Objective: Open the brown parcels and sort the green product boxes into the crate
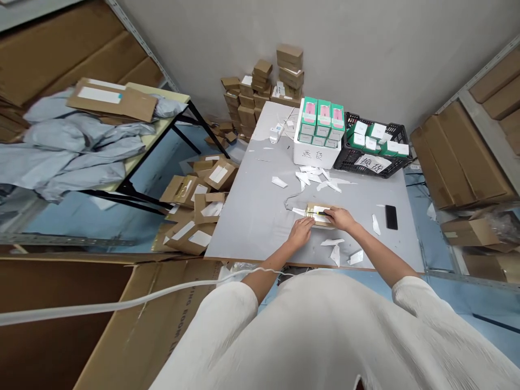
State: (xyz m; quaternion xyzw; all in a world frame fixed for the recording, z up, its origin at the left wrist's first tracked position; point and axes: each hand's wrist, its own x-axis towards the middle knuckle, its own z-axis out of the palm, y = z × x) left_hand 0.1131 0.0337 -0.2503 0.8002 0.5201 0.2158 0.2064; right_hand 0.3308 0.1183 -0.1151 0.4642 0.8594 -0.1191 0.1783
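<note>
A small brown cardboard box (311,208) with a white label and shiny tape lies on the grey table (260,211) close to its front edge. My right hand (340,218) is closed round a yellow and black cutter (320,213), whose tip is over the box top. At the box's left front corner rests my left hand (301,232), touching the box; its fingers are close together and what they grip, if anything, is too small to tell. Torn white paper pieces (312,174) lie behind the box, with others in front of it.
A white bin (316,156) of green boxes and a black crate (351,160) stand at the table's back. A phone (391,217) lies at the right. Opened cartons (190,235) pile up left of the table. A white cable (122,305) crosses the lower left.
</note>
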